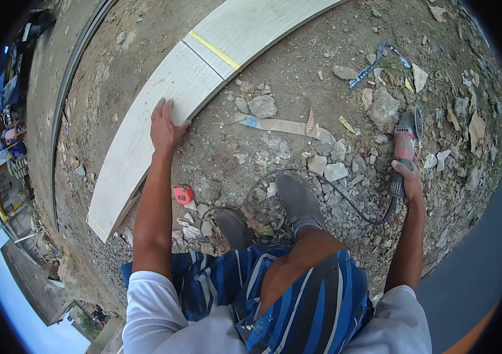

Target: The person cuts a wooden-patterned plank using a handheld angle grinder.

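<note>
My left hand point(167, 131) lies with fingers stretched out on a long pale slab point(139, 141), near its inner edge. A dark line and a yellow strip point(215, 51) cross the slab farther up. Out to the right, my right hand point(407, 180) is wrapped round the body of a red and black angle grinder point(405, 144), whose disc point(419, 123) points away from me over the stones. From the grinder's rear a dark cord point(345, 197) loops back past my boots. Below my left hand a red tape measure point(183, 193) rests on the dirt.
Rocky ground with loose stones point(336, 171) surrounds my boots point(300, 200). A flat strip point(280, 125) lies ahead, and a blue lanyard-like band point(374, 68) farther right. A dark cable or hose point(62, 112) runs along the left. Stacked belongings and a building stand at far left.
</note>
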